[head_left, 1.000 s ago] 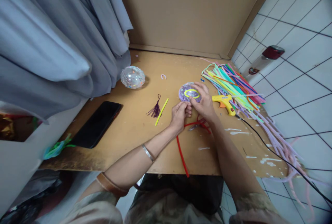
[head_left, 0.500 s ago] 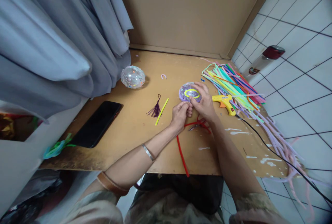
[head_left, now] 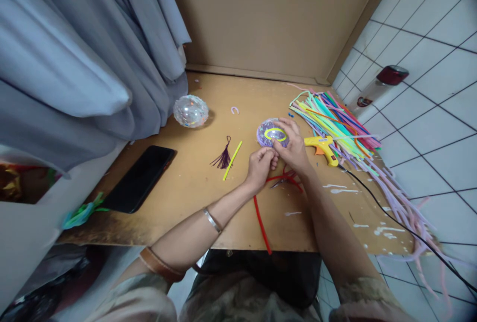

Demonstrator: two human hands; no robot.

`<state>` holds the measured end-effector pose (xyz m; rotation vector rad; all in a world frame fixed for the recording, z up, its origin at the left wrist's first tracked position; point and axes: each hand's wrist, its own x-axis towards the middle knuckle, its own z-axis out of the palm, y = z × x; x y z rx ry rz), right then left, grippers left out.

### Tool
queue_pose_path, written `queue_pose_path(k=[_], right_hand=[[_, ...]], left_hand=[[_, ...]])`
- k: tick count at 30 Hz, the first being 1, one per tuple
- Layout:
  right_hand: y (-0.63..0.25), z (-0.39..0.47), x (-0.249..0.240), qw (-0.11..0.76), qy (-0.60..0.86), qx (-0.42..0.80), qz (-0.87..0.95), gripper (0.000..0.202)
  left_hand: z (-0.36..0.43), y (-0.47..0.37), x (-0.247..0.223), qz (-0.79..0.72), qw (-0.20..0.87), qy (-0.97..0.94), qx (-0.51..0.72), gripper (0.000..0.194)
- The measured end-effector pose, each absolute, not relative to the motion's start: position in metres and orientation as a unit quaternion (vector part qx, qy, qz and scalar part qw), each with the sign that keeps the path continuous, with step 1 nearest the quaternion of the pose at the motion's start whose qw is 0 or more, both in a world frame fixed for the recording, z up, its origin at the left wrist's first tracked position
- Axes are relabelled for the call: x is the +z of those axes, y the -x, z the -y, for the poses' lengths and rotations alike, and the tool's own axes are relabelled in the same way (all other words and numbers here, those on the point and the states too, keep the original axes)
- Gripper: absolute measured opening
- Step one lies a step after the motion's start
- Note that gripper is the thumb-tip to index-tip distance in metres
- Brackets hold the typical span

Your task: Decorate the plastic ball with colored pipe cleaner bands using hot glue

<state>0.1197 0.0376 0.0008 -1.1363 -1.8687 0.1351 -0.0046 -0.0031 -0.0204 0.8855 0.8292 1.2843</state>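
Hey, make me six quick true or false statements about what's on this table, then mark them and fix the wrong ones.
1. The left hand is close to the right hand. True.
2. The right hand holds the phone. False: it holds the purple disc.
3. The glue gun is yellow. True.
4. The dark tassel lies beside a yellow strip. True.
5. The dark tassel hangs from the purple disc. False: it lies apart, on the table.
6. The yellow strip is blue-striped and coiled. False: it is straight.

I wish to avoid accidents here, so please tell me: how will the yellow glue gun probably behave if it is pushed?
The yellow glue gun would probably slide rather than roll, since it lies on its side with an angled handle. Its black cord may drag or tug, as it trails across the table.
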Motion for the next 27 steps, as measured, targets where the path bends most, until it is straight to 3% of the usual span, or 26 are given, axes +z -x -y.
queue_pose_path(k=[6,12,18,27], right_hand=[[-0.122,-0.039,0.0,0.456,0.471,0.054,0.753,0.04],[-0.122,-0.038,0.002,0.452,0.473,0.063,0.754,0.042],[-0.122,-0.04,0.0,0.469,0.469,0.074,0.745,0.043],[-0.124,-0.042,-0.002,0.477,0.469,0.081,0.739,0.044]], left_hand=[[0.011,0.008,-0.015,-0.355,0.583,-0.468,0.562,0.023],[0.01,0.017,-0.006,-0.349,0.478,-0.488,0.642,0.03],[-0.014,0.029,-0.01,-0.398,0.402,-0.449,0.692,0.018],[-0.032,0.025,-0.028,-0.378,0.472,-0.454,0.655,0.028]])
